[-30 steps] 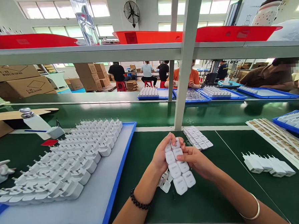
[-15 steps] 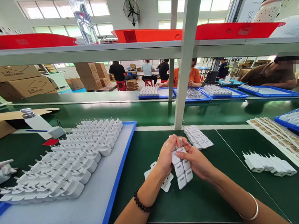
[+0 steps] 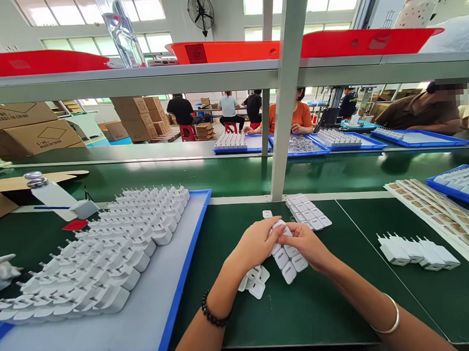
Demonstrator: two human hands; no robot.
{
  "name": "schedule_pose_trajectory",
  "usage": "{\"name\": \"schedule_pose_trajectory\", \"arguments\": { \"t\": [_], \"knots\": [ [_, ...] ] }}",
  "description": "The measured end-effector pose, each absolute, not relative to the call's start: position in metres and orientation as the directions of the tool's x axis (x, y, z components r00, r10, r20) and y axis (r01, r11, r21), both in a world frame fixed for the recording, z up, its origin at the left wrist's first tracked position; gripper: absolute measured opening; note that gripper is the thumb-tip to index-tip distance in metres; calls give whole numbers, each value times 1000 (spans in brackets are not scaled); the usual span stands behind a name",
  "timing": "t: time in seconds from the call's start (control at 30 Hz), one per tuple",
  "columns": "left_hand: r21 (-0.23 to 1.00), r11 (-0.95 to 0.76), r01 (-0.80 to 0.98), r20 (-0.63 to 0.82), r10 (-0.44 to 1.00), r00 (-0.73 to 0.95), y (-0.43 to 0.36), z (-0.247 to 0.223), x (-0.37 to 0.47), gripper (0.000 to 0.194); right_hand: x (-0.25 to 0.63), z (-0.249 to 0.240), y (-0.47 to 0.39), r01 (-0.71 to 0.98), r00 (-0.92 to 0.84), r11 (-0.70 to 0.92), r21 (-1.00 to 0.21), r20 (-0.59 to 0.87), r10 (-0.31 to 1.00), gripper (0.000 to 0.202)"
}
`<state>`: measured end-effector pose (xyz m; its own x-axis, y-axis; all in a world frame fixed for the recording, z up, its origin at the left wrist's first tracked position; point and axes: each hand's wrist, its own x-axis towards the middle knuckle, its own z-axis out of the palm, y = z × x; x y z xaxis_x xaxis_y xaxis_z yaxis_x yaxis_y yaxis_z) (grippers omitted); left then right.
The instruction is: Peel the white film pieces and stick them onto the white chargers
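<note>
My left hand (image 3: 256,243) and my right hand (image 3: 308,245) meet over the bench, fingers closed around a white charger cover (image 3: 279,224). Its lower part and the fingertips behind it are partly hidden. Just beneath them, printed white covers (image 3: 289,272) are lined up in two columns. Beside my left wrist a loose pile of white covers with small slots (image 3: 256,288) lies on the green mat. One more small white piece (image 3: 267,214) shows beyond my left fingers. Behind my right hand sits a block of printed covers (image 3: 309,213).
A blue-rimmed tray (image 3: 186,262) of white plug adapters (image 3: 105,255) fills the left side. More adapters (image 3: 417,252) lie at right, near sheets of brown stickers (image 3: 437,222). A metal post (image 3: 282,141) rises behind the hands to a shelf. Co-workers sit beyond.
My left hand has rolled over, its back now facing up, with fingers on the cover. The covers under my hands have tilted, and more of the loose pile shows.
</note>
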<state>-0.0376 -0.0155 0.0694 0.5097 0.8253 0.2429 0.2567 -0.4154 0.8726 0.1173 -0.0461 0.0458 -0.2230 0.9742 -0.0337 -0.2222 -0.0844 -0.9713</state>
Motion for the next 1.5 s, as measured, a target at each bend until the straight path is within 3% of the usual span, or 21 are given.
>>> {"name": "schedule_pose_trajectory", "arguments": {
  "t": [0.3, 0.6, 0.8, 0.97, 1.17, 1.27, 1.37, 1.5],
  "knots": [
    [948, -270, 167, 124, 799, 589, -18, 79, -41, 32, 127, 52, -42, -68, -276, 55, -996, 72, 958, 18],
    [987, -51, 155, -69, 731, 679, -15, 67, -36, 54, 129, 62, -49, -149, -437, -64, -987, 7, 899, 22],
    [995, 20, 96, -79, 748, 659, -9, 54, -29, 58, 136, 60, -47, -185, -444, -81, -979, 10, 896, 23],
    [996, -50, 68, 8, 856, 517, 0, 39, -23, 41, 145, 58, -44, -128, -273, -84, -988, -46, 961, 23],
    [941, -278, 194, 242, 952, 190, 12, 38, -34, 45, 152, 44, -32, -21, -146, -156, -987, -152, 978, 22],
    [866, -387, 315, 313, 913, 263, 7, 38, -33, 29, 152, 36, -27, 10, -126, -172, -985, -172, 977, 20],
    [787, -429, 444, 291, 892, 347, -2, 34, -25, 27, 149, 32, -26, 30, -143, -172, -985, -175, 974, 20],
    [702, -425, 572, 243, 897, 369, -7, 30, -19, 40, 145, 32, -29, 36, -201, -186, -982, -189, 961, 20]
  ]
}}
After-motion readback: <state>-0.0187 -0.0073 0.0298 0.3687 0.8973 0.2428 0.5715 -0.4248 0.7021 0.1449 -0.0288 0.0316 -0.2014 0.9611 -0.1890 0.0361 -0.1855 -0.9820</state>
